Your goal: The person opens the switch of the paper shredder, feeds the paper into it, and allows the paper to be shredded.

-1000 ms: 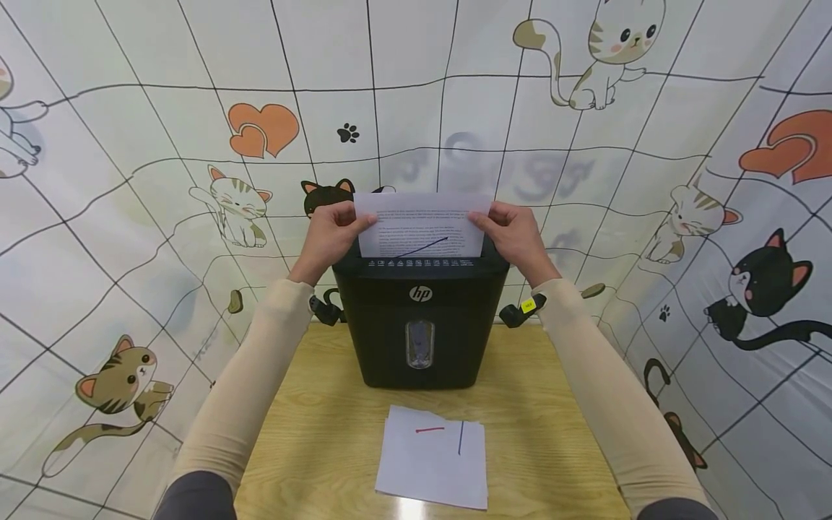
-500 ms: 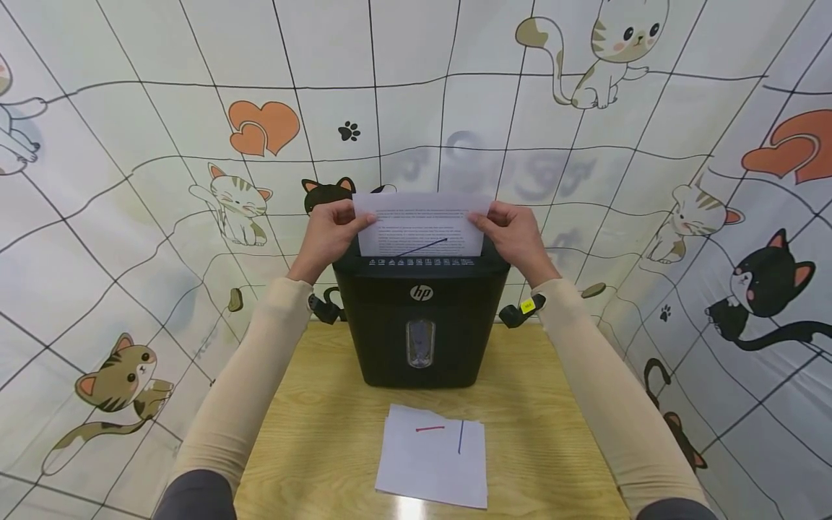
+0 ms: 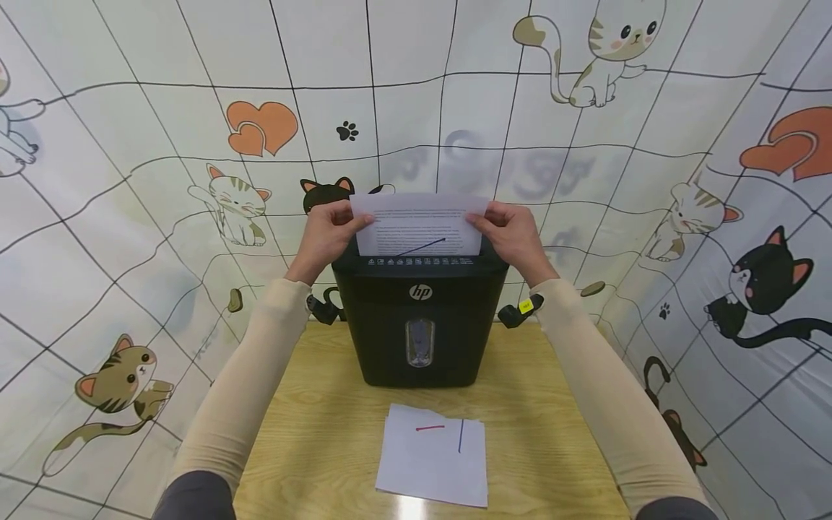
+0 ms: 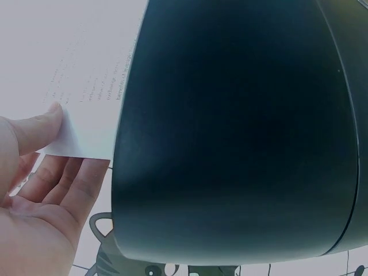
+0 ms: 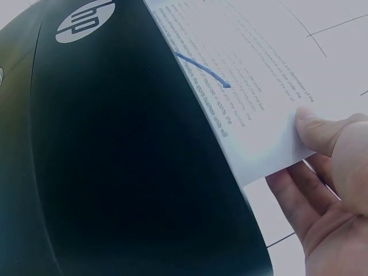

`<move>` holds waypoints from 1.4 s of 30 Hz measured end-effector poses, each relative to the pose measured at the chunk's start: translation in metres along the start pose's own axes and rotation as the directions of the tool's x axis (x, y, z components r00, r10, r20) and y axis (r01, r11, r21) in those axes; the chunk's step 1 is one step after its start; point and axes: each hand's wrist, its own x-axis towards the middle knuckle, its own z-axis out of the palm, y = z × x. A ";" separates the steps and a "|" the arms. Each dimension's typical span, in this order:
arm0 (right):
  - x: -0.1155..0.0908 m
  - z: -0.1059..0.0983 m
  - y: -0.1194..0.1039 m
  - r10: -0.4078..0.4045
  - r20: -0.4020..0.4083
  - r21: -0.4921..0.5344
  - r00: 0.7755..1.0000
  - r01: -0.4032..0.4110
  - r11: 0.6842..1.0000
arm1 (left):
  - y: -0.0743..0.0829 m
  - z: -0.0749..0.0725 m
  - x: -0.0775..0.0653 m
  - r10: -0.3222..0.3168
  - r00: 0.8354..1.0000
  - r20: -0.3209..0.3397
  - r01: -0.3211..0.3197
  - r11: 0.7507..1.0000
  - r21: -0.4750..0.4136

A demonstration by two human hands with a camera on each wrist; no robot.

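A printed sheet of paper (image 3: 419,225) with a blue pen stroke stands upright at the top of a black HP paper shredder (image 3: 383,325). My left hand (image 3: 328,235) pinches the sheet's left edge, thumb in front and fingers behind. On the opposite edge my right hand (image 3: 516,235) pinches it the same way. Its lower part is hidden behind the shredder's front rim. In the left wrist view, the left thumb (image 4: 43,129) presses on the page beside the dark shredder body (image 4: 230,138). The right wrist view shows the right thumb (image 5: 316,132) on the paper (image 5: 247,103), near the blue stroke.
A small stack of white sheets (image 3: 429,466), marked with a red and a blue line, lies on the wooden table (image 3: 312,433) in front of the shredder. Behind and at both sides hangs a white curtain (image 3: 416,115) printed with cats and grid lines.
Almost nothing differs. Both hands keep their grip on the sheet at nearly the same height, and the whole view shifts very slightly.
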 end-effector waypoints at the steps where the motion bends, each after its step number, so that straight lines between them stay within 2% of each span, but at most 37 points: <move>1: 0.000 0.000 0.000 0.004 0.001 -0.009 1.000 -0.004 1.000 | 0.000 0.000 0.000 -0.005 1.000 0.003 0.005 1.000 0.000; 7: -0.003 0.000 0.003 0.010 0.022 -0.047 1.000 -0.009 0.999 | -0.007 0.001 0.000 -0.041 0.999 0.033 0.041 0.999 0.012; 12: -0.007 -0.001 0.008 -0.001 0.045 -0.076 0.999 0.005 0.997 | -0.012 0.002 -0.001 -0.042 0.997 0.059 0.040 0.998 0.044; 21: -0.011 -0.002 0.011 -0.041 0.070 -0.084 0.997 0.046 0.995 | -0.013 0.000 -0.004 0.000 0.998 0.062 -0.003 0.999 0.052; 29: -0.016 -0.004 0.011 -0.049 0.137 -0.090 0.989 0.062 0.994 | -0.018 -0.003 -0.009 0.065 0.990 0.124 -0.075 0.994 0.076; 36: -0.023 -0.006 0.012 -0.056 0.176 -0.101 0.983 0.075 0.992 | -0.018 -0.006 -0.017 0.052 0.986 0.161 -0.059 0.998 0.037; 42: -0.029 -0.007 0.016 -0.120 0.186 -0.158 0.975 0.151 0.976 | -0.022 -0.010 -0.024 0.078 0.984 0.159 -0.095 0.990 0.099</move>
